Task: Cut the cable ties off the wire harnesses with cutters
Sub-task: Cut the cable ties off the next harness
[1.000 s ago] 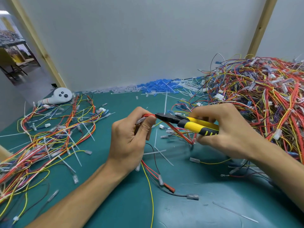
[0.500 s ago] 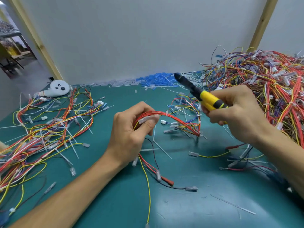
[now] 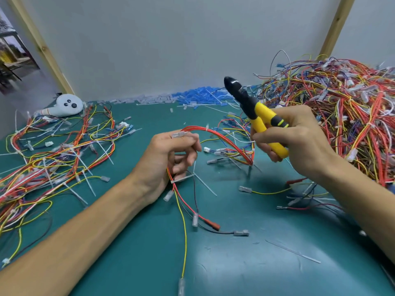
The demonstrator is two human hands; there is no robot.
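My left hand (image 3: pixel 168 159) holds a red wire harness (image 3: pixel 226 138) above the green mat, fingers curled round the bundle near a clear connector. The harness arcs right and down to the mat; its loose red, yellow and black tails trail toward me. A white cable tie (image 3: pixel 203 182) sticks out below my left palm. My right hand (image 3: pixel 299 144) grips the yellow-handled cutters (image 3: pixel 256 116), their black jaws pointing up and left, away from the harness.
A large tangled heap of harnesses (image 3: pixel 342 107) fills the right side. Spread-out wires with cut ties (image 3: pixel 55 150) lie at the left, by a white controller (image 3: pixel 66 107). Blue and clear connector bits (image 3: pixel 192 97) line the back wall. The green mat (image 3: pixel 235 263) lies in front.
The cutters have left the harness: my right hand lifted them up and to the right, jaws now pointing upward. My left hand has loosened and lowered slightly, still holding the red bundle.
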